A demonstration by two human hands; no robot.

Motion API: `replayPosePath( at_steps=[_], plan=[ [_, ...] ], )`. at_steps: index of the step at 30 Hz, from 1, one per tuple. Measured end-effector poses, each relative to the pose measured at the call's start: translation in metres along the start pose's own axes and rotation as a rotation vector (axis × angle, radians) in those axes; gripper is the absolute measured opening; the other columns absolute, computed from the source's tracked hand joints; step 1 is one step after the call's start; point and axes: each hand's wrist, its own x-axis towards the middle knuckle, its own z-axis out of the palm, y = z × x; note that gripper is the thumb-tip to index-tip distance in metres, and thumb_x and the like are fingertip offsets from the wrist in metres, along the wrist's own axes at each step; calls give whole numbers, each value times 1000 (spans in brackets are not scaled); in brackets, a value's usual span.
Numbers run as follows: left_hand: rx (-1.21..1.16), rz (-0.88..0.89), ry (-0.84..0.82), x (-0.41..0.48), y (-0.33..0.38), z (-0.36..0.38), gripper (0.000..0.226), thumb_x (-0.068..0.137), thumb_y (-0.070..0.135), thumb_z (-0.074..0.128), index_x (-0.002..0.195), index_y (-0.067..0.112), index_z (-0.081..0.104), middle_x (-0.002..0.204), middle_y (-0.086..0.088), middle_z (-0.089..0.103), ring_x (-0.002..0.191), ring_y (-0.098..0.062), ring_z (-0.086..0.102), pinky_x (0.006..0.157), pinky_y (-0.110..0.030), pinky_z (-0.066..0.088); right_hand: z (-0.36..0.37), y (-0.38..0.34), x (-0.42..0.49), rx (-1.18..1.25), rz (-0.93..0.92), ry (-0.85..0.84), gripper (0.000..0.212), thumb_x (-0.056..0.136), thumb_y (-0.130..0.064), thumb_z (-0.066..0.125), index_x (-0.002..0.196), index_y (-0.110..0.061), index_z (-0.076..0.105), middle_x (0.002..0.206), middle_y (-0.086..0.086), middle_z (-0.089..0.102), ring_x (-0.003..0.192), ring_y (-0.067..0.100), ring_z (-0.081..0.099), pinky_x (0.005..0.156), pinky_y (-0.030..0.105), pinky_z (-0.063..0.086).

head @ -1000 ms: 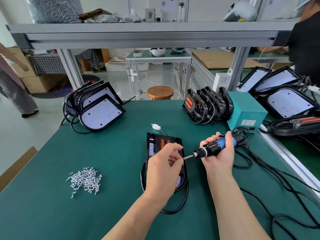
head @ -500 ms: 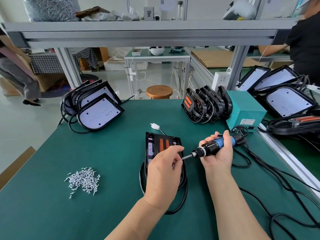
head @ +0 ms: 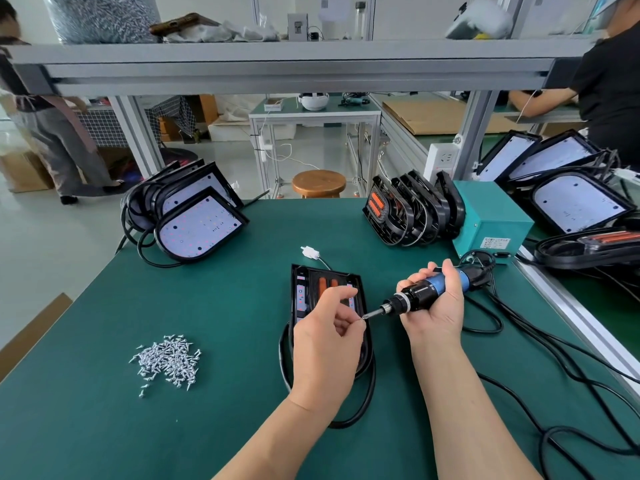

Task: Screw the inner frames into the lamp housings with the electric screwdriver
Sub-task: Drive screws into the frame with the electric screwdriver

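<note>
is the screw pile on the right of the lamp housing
No, the screw pile lies well left of the lamp housing.

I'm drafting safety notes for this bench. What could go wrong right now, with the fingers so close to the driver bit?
1. The left hand pinches a small screw at the tip of the electric screwdriver gripped by the right hand; an accidental start could hurt that left hand.
2. A slipped screw could fall into the open lamp housing below.
</note>
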Motion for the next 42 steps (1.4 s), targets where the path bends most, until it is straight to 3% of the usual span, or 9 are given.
replayPosePath(
  at_steps=[6,16,21,25,27,30,34,37,42],
  plan=[
    [-39,-21,5,2,0,-1,41,85,-1,69,103,36,66,78,16,68,67,-2,58,67,-9,45,0,0,-1,3,9,0,15,96,-29,64,91,-19,55,72,-9,54,53,6,53,58,20,38],
    [456,466,91,-1,-9,2,38,80,-8,66,113,10,72,72,-1,62,65,-25,58,56,-40,54,4,4,-4,-21,4,41,17,96,-29,66,90,-19,54,67,-8,56,54,7,51,57,20,38],
    [459,510,117,-1,-10,3,36,80,-2,60,113,9,71,72,1,61,65,-23,57,57,-37,52,4,4,-3,-19,11,43,17,95,-29,67,91,-18,54,67,-8,56,56,7,50,58,19,38],
    [460,493,84,2,-16,1,40,77,-5,72,114,11,69,81,4,63,72,-21,59,70,-31,49,3,3,-2,-16,19,40,20,95,-34,67,91,-20,54,71,-8,53,59,6,49,59,19,37],
    [466,479,60,2,-17,-2,45,74,3,80,116,13,67,86,6,64,78,-21,60,76,-34,53,2,3,-2,-17,16,42,20,95,-34,67,91,-20,54,71,-8,53,58,6,50,59,19,37],
    [418,486,79,8,-14,-15,48,78,41,74,119,20,61,95,11,61,89,-12,54,87,-22,40,2,1,-2,-13,6,39,20,95,-34,67,89,-19,55,68,-9,55,56,6,51,58,19,37],
    [308,111,223,38,-23,-43,41,86,53,64,113,22,61,97,11,58,94,-13,55,90,-32,44,1,1,-1,-19,12,28,19,95,-33,67,89,-19,56,65,-9,56,54,6,50,60,20,37],
    [280,-316,32,59,-33,-56,49,88,53,67,122,20,59,94,7,61,97,-19,60,85,-34,45,4,4,-4,-65,3,-32,17,96,-32,65,94,-17,56,65,-8,54,52,7,49,59,21,36],
    [-82,-463,-197,56,-39,-53,55,78,39,81,126,21,59,98,2,76,88,-16,75,85,-35,59,18,5,-16,-174,-91,-123,19,94,-30,68,101,-16,58,68,-3,53,56,9,47,60,22,36]
  ],
)
